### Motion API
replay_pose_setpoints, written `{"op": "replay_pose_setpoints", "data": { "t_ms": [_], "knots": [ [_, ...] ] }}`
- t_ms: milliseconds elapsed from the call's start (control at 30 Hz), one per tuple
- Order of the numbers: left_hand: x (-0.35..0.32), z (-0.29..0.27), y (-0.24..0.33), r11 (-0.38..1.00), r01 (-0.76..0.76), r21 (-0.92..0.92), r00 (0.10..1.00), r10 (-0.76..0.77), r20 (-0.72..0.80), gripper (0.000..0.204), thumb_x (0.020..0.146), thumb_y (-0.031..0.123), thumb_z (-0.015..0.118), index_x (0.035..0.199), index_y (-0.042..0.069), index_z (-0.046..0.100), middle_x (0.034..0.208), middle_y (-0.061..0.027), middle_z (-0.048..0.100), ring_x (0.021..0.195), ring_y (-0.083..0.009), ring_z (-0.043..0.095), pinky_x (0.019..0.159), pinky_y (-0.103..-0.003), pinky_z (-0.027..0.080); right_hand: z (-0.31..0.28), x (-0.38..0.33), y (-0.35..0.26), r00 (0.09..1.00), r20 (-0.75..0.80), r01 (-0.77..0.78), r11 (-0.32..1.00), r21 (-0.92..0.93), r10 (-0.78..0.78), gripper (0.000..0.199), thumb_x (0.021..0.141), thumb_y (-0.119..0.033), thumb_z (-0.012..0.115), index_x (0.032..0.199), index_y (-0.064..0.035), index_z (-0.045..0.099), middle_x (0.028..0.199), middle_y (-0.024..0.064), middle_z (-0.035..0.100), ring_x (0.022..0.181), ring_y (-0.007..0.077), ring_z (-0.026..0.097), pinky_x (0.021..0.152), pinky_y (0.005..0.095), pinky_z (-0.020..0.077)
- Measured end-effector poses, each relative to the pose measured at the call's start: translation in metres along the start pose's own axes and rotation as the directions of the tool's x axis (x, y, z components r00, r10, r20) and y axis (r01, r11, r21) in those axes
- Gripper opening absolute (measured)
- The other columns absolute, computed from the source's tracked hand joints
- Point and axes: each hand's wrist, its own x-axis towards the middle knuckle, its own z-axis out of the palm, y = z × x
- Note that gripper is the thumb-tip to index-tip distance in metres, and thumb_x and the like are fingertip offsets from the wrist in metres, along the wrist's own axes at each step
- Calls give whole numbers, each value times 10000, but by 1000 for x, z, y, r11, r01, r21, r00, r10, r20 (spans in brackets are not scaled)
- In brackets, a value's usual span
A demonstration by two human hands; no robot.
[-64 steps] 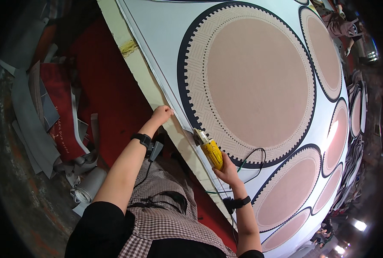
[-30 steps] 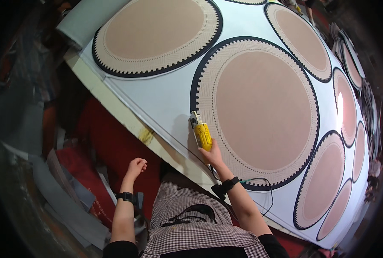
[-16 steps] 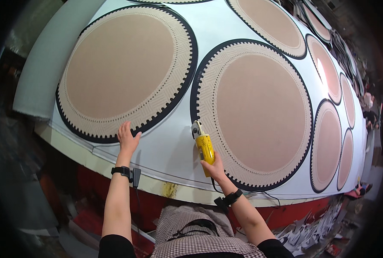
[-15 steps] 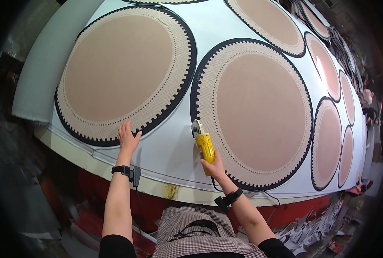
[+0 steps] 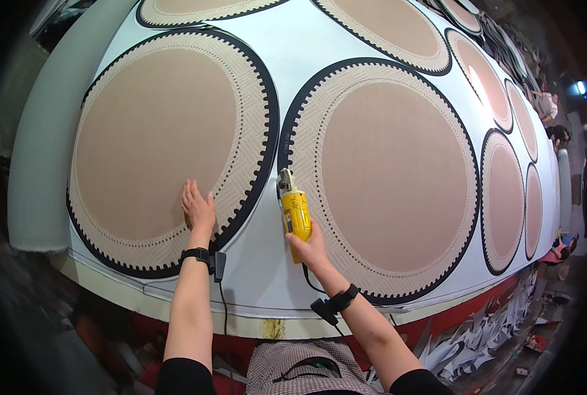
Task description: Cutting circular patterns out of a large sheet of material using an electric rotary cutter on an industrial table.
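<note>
The main change we see is in the left grip (image 5: pixel 199 205): a second ago it hangs off the table (image 5: pixel 175 307), and now it lies flat on the left round mat (image 5: pixel 152 135). Half a second ago it is down by that mat's dark rim; now its fingers reach onto the plain brown centre, stretched out with the thumb a little apart, pinching nothing. We take this as a steadying hand, though we cannot tell how hard it presses.

The right grip (image 5: pixel 312 245) is wrapped around the yellow cutter (image 5: pixel 296 214), as in every earlier view. The cutter's head now sits at the left edge of the right round mat (image 5: pixel 395 171), on the dark border, just below the narrow gap between the two mats. Against half a second ago, it is slightly farther up that border, and two seconds ago it is much closer to the table's near edge. For the work in hand, we judge this to be steady progress along the rim, with the tight spot between the mats calling for care; whether the blade is turning, we cannot tell
</note>
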Motion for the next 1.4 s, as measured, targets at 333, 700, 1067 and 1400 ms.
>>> {"op": "replay_pose_setpoints", "data": {
  "t_ms": [333,700,1067,1400],
  "knots": [
    [63,24,13,969,-112,220,982,142,-126,632,883,311,444,1372,3,187,1459,-156,130,1356,-287,103,1088,-449,115,16,71,-33,998,-45,-42,976,215,53,658,706,-231,690,1208,34,359,1043,183,540,923,263,569,788,360,465],
    [133,18,47,972,-12,233,971,66,-228,610,872,294,466,1359,14,229,1441,-160,186,1336,-294,161,1086,-440,138,45,171,-94,976,-206,37,868,495,76,482,728,-129,688,1087,33,410,930,110,543,785,170,563,682,292,482],
    [135,20,52,984,5,177,973,35,-226,604,849,255,502,1352,31,255,1428,-148,228,1324,-305,196,1071,-451,165,40,293,-135,914,-352,93,743,663,200,459,732,-120,698,1067,42,430,941,141,571,778,209,593,672,307,493],
    [137,25,43,978,39,205,975,8,-224,605,837,218,509,1365,72,252,1436,-109,233,1327,-288,202,1067,-450,178,1,406,-178,817,-452,137,642,754,357,494,690,-90,713,1044,72,407,1006,191,537,844,261,590,700,340,494]
  ]
}}
